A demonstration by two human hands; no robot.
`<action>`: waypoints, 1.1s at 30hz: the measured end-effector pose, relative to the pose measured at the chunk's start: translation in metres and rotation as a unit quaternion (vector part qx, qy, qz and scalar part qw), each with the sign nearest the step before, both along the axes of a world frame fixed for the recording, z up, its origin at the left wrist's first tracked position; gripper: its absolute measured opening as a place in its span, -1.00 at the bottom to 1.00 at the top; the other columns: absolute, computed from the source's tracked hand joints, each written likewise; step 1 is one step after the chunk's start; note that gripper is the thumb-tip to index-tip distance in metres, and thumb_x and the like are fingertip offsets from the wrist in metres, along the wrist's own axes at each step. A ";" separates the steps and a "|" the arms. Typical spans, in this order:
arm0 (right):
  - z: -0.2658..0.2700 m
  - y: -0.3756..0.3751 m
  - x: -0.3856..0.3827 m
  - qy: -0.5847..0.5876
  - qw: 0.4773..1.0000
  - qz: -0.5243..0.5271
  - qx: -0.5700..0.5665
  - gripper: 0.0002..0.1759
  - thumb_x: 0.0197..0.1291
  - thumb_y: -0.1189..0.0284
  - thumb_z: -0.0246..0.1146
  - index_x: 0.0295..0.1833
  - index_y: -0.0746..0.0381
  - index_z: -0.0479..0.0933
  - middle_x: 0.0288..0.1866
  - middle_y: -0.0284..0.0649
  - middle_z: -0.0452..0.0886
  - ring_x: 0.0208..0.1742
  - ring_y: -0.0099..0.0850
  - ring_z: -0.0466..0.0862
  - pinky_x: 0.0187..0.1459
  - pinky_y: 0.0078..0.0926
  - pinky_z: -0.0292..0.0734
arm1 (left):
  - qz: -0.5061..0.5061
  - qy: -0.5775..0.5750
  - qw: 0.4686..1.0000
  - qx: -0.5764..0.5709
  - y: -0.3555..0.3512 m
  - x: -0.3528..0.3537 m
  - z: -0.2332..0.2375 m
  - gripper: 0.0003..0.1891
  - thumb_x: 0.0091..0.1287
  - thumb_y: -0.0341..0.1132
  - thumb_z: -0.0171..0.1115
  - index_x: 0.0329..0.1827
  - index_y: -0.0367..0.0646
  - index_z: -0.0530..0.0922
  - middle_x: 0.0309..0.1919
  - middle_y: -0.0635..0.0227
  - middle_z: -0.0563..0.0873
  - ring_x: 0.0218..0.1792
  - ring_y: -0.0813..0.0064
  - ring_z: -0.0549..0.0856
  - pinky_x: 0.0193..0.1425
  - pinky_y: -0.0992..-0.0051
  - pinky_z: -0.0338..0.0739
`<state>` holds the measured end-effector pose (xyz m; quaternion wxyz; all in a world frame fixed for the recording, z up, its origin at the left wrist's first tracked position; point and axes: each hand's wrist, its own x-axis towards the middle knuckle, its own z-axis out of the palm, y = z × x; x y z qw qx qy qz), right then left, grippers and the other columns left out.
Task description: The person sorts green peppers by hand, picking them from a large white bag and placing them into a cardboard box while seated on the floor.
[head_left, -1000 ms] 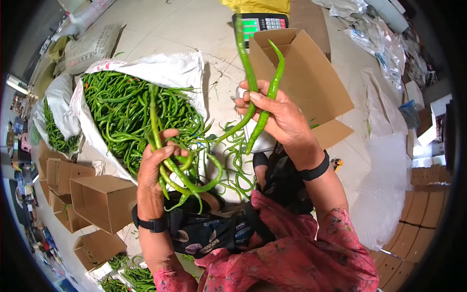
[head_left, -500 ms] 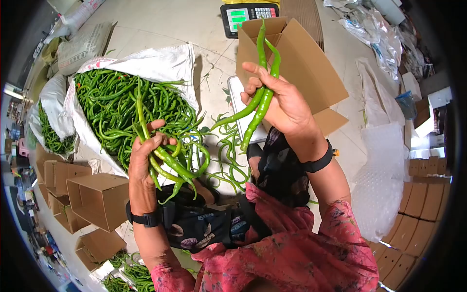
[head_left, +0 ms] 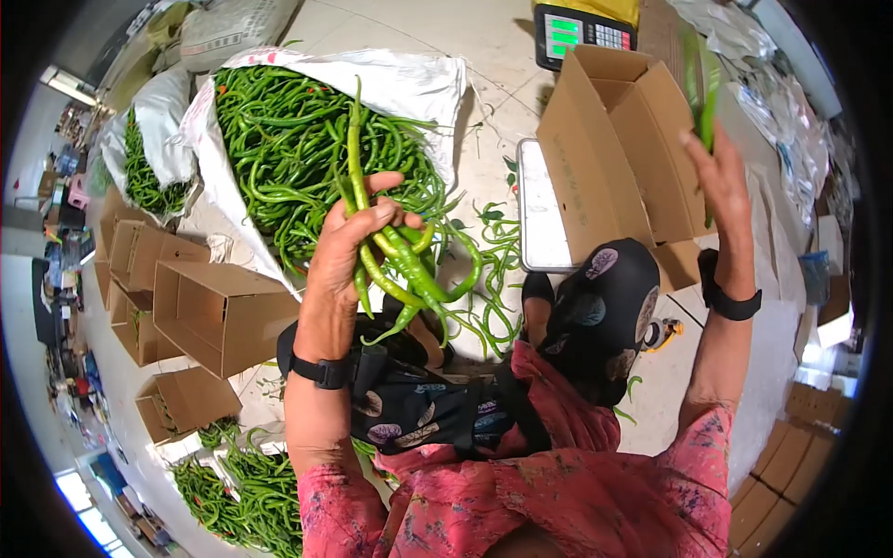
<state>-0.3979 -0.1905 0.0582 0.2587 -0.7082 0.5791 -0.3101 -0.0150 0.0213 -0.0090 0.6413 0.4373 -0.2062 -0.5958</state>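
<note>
My left hand [head_left: 349, 242] is closed around several long green chili peppers [head_left: 409, 265], some curling out below the fingers. Behind it, a white woven sack [head_left: 400, 74] lies with its mouth wide, full of green chili peppers [head_left: 298, 153]. Over at the right, my right hand [head_left: 724, 181] grips green chili peppers [head_left: 710, 107], blurred by motion; how many is hard to tell. It is beside the right side of an open cardboard box [head_left: 595, 158], which stands tilted in view near a scale's pale platform [head_left: 538, 209].
A scale display [head_left: 584, 39] glows green behind the box. Loose chili peppers [head_left: 493, 270] lie on the floor by my feet. More cardboard boxes [head_left: 219, 312] sit at the left, with another chili pile [head_left: 260, 502] below them. Stacked cartons [head_left: 781, 465] are at the lower right.
My right hand has swung to the right with its chili peppers, from in front of the box to its right side. The view has shifted. My left hand still holds its bunch.
</note>
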 end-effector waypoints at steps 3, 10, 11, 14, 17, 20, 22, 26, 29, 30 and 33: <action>-0.033 0.022 -0.002 0.271 0.894 0.107 -0.341 -0.45 0.20 0.28 0.29 0.25 0.33 0.45 0.15 0.07 0.55 0.09 -0.16 0.58 0.06 -0.29 0.51 | -0.002 0.011 1.000 -0.004 0.000 -0.003 0.005 -0.50 0.27 -0.37 0.28 0.26 -0.31 0.43 -0.35 0.29 0.61 -0.17 0.35 0.72 -0.17 0.42 0.71; -0.036 0.158 0.153 -0.071 0.917 0.393 -0.004 -0.60 0.00 0.46 0.47 -0.02 0.27 0.58 -0.15 -0.10 0.64 -0.20 -0.21 0.67 -0.19 -0.30 0.56 | 0.004 0.058 0.998 -0.004 -0.005 -0.017 -0.002 -0.55 0.33 -0.40 0.28 0.25 -0.31 0.40 -0.34 0.27 0.63 -0.19 0.34 0.75 -0.15 0.32 0.76; -0.050 0.164 0.166 -0.073 0.916 0.394 -0.004 -0.60 0.00 0.46 0.47 -0.02 0.27 0.58 -0.15 -0.10 0.64 -0.20 -0.21 0.67 -0.19 -0.30 0.56 | -0.002 0.064 0.998 -0.005 -0.005 -0.016 -0.004 -0.54 0.32 -0.40 0.29 0.25 -0.30 0.41 -0.34 0.30 0.63 -0.19 0.36 0.75 -0.15 0.35 0.76; -0.076 0.171 0.180 -0.068 0.921 0.374 -0.084 -0.76 0.13 0.46 0.39 -0.14 0.29 0.53 -0.25 -0.09 0.59 -0.28 -0.20 0.64 -0.28 -0.29 0.54 | 0.015 0.060 0.998 -0.011 -0.003 -0.013 -0.011 -0.54 0.32 -0.39 0.30 0.25 -0.28 0.41 -0.30 0.22 0.68 -0.23 0.37 0.76 -0.15 0.40 0.75; -0.056 0.161 0.163 -0.265 0.862 0.334 0.273 -0.90 0.38 0.49 0.13 -0.21 0.29 0.42 -0.43 -0.31 0.43 -0.49 -0.49 0.50 -0.42 -0.44 0.42 | 0.030 0.067 0.997 0.006 0.005 -0.005 -0.013 -0.61 0.33 -0.39 0.31 0.18 -0.26 0.47 -0.29 0.24 0.67 -0.26 0.40 0.75 -0.20 0.40 0.76; -0.032 0.146 0.154 -0.314 0.905 0.169 0.230 -0.85 0.31 0.42 0.24 -0.21 0.28 0.46 -0.49 -0.44 0.39 -0.47 -0.68 0.40 -0.42 -0.62 0.37 | 0.041 0.075 0.996 0.030 0.002 -0.004 -0.027 -0.65 0.34 -0.37 0.33 0.13 -0.24 0.49 -0.30 0.31 0.64 -0.27 0.44 0.74 -0.24 0.41 0.75; -0.031 0.148 0.165 -0.188 0.949 0.182 0.174 -0.74 0.15 0.35 0.35 -0.20 0.30 0.50 -0.40 -0.26 0.56 -0.40 -0.46 0.61 -0.31 -0.46 0.53 | 0.049 0.064 0.995 0.060 -0.002 -0.008 -0.030 -0.67 0.35 -0.29 0.36 0.08 -0.23 0.50 -0.32 0.38 0.60 -0.31 0.45 0.73 -0.26 0.42 0.75; -0.065 0.162 0.198 -0.125 0.948 0.291 0.015 -0.66 0.08 0.39 0.40 -0.06 0.32 0.55 -0.39 -0.21 0.57 -0.38 -0.37 0.54 -0.31 -0.43 0.46 | 0.042 0.026 0.994 0.098 -0.009 -0.026 -0.027 -0.56 0.42 -0.05 0.27 0.12 -0.25 0.53 -0.35 0.33 0.64 -0.37 0.42 0.72 -0.24 0.35 0.73; -0.057 0.154 0.197 -0.078 0.940 0.306 0.129 -0.56 0.03 0.37 0.42 0.00 0.35 0.55 -0.32 0.00 0.64 -0.28 -0.02 0.67 -0.21 -0.19 0.55 | 0.035 0.092 0.992 0.082 -0.007 -0.023 -0.032 -0.54 0.46 0.00 0.19 0.13 -0.25 0.53 -0.33 0.35 0.64 -0.36 0.50 0.69 -0.22 0.48 0.69; -0.053 0.152 0.196 -0.059 0.925 0.306 0.216 -0.55 0.02 0.37 0.43 0.02 0.35 0.55 -0.31 0.03 0.65 -0.27 0.01 0.67 -0.20 -0.15 0.55 | 0.037 0.093 0.991 0.083 -0.007 -0.021 -0.037 -0.54 0.46 0.00 0.19 0.13 -0.25 0.53 -0.33 0.35 0.64 -0.36 0.50 0.69 -0.22 0.48 0.69; -0.093 0.155 0.199 -0.091 0.941 0.325 0.033 -0.61 0.04 0.43 0.37 0.00 0.36 0.57 -0.32 0.07 0.65 -0.32 0.00 0.68 -0.24 -0.17 0.56 | 0.003 0.109 0.990 0.094 -0.005 -0.018 -0.049 -0.59 0.48 -0.05 0.17 0.12 -0.24 0.53 -0.27 0.30 0.66 -0.28 0.45 0.70 -0.14 0.44 0.68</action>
